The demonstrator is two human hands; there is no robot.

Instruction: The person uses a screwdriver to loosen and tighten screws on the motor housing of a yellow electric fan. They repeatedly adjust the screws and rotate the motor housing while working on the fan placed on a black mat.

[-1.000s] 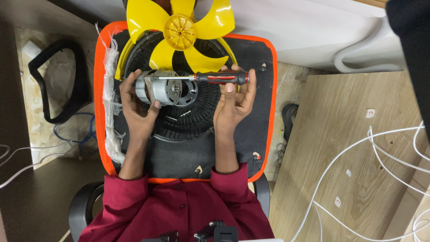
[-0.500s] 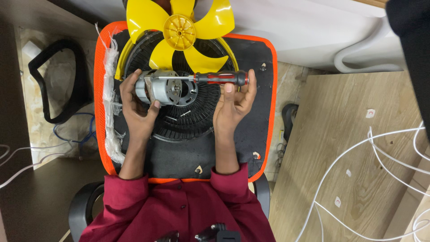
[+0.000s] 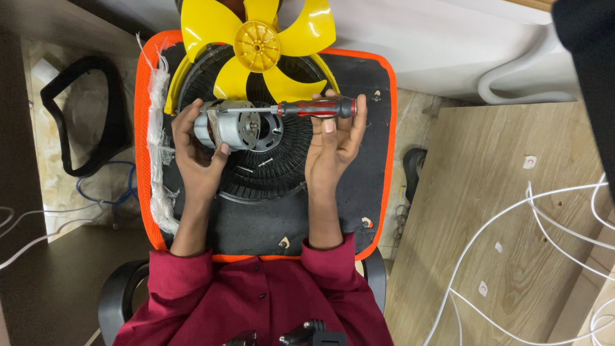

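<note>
**Two hands, one motor, one screwdriver**

Two maroon sleeves (image 3: 256, 301) lay nearest the camera, and from them the forearms reached out over the black seat pad with an orange mesh border (image 3: 359, 211) that served in place of a worktop. On that pad lay a round black ribbed fan grille (image 3: 269, 176), and both hands worked just above it.

The left hand (image 3: 195, 154) was curled closed around the silver cylindrical electric motor (image 3: 234, 125), thumb on its near side and fingers wrapped over the far side, holding it level over the grille. The right hand (image 3: 336, 138) was half closed, its fingertips pinching the red-and-black handle of a screwdriver (image 3: 317, 107) whose thin steel shaft ran horizontally left to the top of the motor body. Whether the tip was seated in a screw head could not be told.

Judged from this, the work would go best with the shaft kept in line with the screw, steady pressure pushed along it, and the left hand bracing the motor so it did not twist.

Beyond the motor, a bright yellow plastic fan blade (image 3: 256, 45) with a ribbed hub rested over the grille's far edge. Farther right lay a pale wooden board (image 3: 487, 211) crossed by white cables (image 3: 512, 250).
</note>
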